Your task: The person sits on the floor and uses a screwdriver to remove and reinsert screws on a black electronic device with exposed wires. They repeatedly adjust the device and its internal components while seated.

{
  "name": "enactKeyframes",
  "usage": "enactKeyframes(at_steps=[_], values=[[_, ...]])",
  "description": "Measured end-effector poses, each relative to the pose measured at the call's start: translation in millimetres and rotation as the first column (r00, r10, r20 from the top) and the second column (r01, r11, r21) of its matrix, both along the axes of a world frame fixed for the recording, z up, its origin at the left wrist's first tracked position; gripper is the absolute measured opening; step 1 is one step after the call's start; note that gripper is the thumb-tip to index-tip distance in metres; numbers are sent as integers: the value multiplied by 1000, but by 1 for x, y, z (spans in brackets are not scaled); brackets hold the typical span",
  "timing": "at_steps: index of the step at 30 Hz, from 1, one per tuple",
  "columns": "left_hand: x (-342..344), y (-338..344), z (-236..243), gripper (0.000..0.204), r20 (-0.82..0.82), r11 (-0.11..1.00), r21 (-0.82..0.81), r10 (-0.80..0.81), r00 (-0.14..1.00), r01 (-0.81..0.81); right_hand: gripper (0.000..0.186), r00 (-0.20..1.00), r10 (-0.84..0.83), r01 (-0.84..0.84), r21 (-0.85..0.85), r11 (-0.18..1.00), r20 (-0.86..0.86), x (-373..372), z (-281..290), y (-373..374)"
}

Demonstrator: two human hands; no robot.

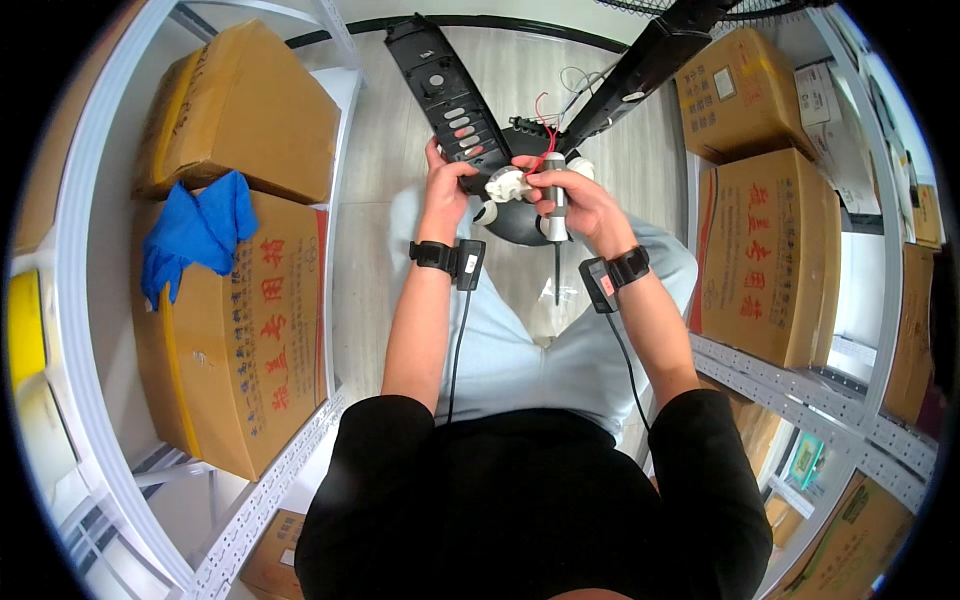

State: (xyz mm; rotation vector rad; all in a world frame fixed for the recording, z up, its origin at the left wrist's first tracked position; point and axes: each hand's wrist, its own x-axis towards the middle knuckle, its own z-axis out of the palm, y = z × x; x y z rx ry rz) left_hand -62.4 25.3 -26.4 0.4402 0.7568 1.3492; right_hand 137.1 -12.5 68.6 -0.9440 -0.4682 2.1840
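Screwdriver (557, 224) in right hand (583, 200), left hand (446, 190) holding black panel (447, 92), partly hidden behind it

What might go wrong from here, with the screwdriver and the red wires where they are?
The red wires run close by the right hand and might get snagged or tugged if it moves.

The bare shaft of the screwdriver points back toward the person, between the legs, so a slip could poke or scratch.

The left hand is at the near end of the long black panel, so its far end might tip.
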Motion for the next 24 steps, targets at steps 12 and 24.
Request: enactKeyframes(at_steps=[12,24], values=[[9,-3,-12,67,-103,1000,-10,6,995,-7,23,897,-279,198,251,947,344,-49,-8,28],[16,-4,3,70,-186,1000,-27,5,983,-10,27,737,-277,59,350,935,616,-58,-2,24]])
